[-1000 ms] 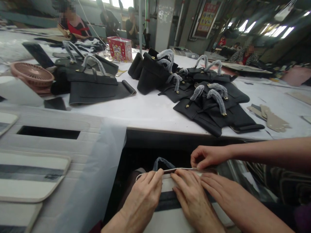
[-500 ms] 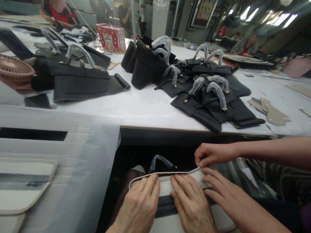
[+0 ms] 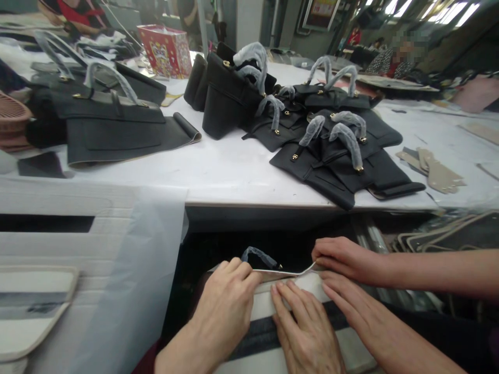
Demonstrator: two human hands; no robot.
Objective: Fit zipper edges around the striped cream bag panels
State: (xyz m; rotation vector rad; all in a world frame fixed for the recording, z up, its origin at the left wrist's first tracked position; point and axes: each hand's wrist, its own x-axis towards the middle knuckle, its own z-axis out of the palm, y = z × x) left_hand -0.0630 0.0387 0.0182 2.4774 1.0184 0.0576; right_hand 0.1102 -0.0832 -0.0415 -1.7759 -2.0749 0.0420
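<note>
The left hand (image 3: 230,298), curling more than before, is holding thin pale edging (image 3: 278,272) while the right hand (image 3: 306,326) is lying flat on a smooth, dark-striped cream panel (image 3: 262,308).

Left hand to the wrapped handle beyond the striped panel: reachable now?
Likely yes: the wrapped handle shows just past the far edge of the striped panel, where the left hand rests, and nothing visible blocks the way. It probably must leave that edge first.
</note>
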